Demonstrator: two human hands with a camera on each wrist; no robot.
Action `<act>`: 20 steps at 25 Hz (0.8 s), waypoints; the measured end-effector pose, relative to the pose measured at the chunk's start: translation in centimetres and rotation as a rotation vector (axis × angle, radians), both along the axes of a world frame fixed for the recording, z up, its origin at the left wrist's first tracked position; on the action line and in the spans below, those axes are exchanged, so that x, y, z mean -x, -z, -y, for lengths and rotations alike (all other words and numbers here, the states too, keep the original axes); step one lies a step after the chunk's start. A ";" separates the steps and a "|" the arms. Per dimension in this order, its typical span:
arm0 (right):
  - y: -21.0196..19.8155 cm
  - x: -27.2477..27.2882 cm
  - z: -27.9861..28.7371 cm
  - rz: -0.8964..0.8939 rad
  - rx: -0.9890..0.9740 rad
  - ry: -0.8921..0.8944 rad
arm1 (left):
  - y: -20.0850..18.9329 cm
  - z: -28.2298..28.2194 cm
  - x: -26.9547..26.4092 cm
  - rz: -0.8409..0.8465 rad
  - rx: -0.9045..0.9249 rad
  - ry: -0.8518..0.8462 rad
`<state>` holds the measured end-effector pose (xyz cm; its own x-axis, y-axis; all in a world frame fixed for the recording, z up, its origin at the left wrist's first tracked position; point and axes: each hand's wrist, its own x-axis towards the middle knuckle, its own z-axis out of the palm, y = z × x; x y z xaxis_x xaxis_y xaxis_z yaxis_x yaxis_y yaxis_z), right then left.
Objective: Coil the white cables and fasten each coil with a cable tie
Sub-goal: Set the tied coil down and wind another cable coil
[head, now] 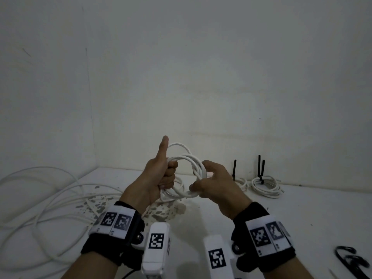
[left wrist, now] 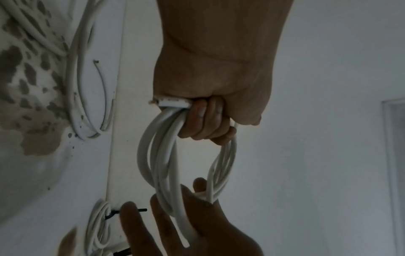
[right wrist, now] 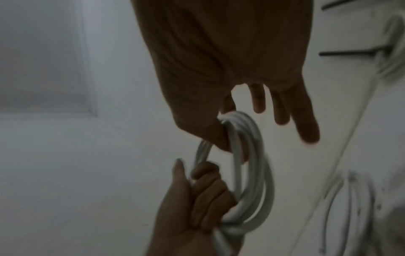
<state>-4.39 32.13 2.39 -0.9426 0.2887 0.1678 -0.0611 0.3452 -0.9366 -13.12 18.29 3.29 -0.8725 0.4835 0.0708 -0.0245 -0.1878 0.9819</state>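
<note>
Above the bench [head: 302, 208], the left hand [head: 159, 178] fisted one side of the white cable coil [head: 187, 172], thumb upright; the right hand [head: 215, 186] pinched the opposite side, other fingers spread. Behind the coil, loose cable [head: 50, 188] sprawled leftward, tied coils [head: 265, 186] lay rightward, before white walls [head: 181, 77].

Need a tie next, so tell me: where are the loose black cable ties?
In the head view, the loose black cable ties lie on the table at far right, beside the right wrist.
</note>
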 end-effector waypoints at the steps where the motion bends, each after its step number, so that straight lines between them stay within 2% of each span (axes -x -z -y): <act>1: 0.0 -0.1 -0.4 0.017 -0.032 0.013 | 0.0 -0.1 0.1 0.011 -0.004 0.013; 4: -1.1 -1.1 -2.0 0.000 0.040 0.054 | -0.1 0.5 1.3 0.082 -0.089 0.012; 6: -1.8 -1.9 -3.5 -0.043 -0.003 0.136 | -0.1 1.4 2.1 0.080 -0.094 -0.034; 7: -1.9 -2.2 -4.1 -0.023 -0.042 0.115 | 0.0 1.7 2.4 0.063 -0.079 -0.060; 10: -2.3 -3.2 -4.4 0.179 -0.242 -0.119 | 0.5 2.0 2.7 0.030 -0.007 -0.115; 12: -2.2 -3.3 -4.2 0.231 -0.396 -0.138 | 0.6 1.5 2.4 0.028 0.043 -0.076; 16: -1.4 -1.9 -1.9 0.030 -0.348 0.022 | 0.2 -0.2 0.7 -0.010 0.121 -0.008; 20: -0.1 -0.5 -1.2 -0.086 -0.580 0.117 | 0.1 -0.5 0.3 0.022 0.105 0.001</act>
